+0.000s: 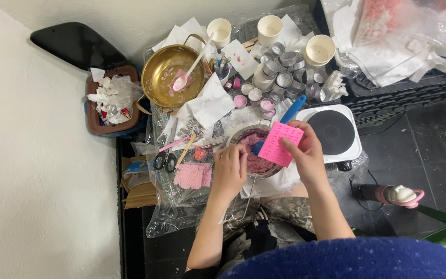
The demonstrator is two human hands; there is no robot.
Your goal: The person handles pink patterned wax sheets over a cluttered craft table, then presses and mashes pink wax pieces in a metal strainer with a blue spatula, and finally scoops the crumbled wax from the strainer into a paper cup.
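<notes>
Right hand [305,152] clamped on a pink silicone mould [281,143], fingers along its right edge, mould tilted over the small metal pot [256,155] — held there, as I judge, so that anything falling lands back in the pot. Left hand [231,168] curled at the pot's left rim, fingertips touching or just inside it; whether it pinches anything I cannot tell. Likely steadying the pot.

Pot holds a pink-mauve mass. A blue-handled tool [290,111] rests in it, handle pointing up and away behind the mould, parked within reach of the right hand.

Just left of the left hand: a second pink mould sheet [192,175] lying flat on clear plastic sheeting [176,206], which covers the low surface, probably against spills. Scissors [164,161] and a pink stick beside it.

Right of the pot, touching distance: a white electric hotplate [334,134], bare.

Farther back: brass-coloured bowl [171,75] with a white spoon [187,75] resting in it, pink residue. A cluster of small metal tins [285,72] and three white cups [269,28] grouped behind the pot. Crumpled tissue all around.

Far left on the floor: an open bin [112,101] full of tissue.
</notes>
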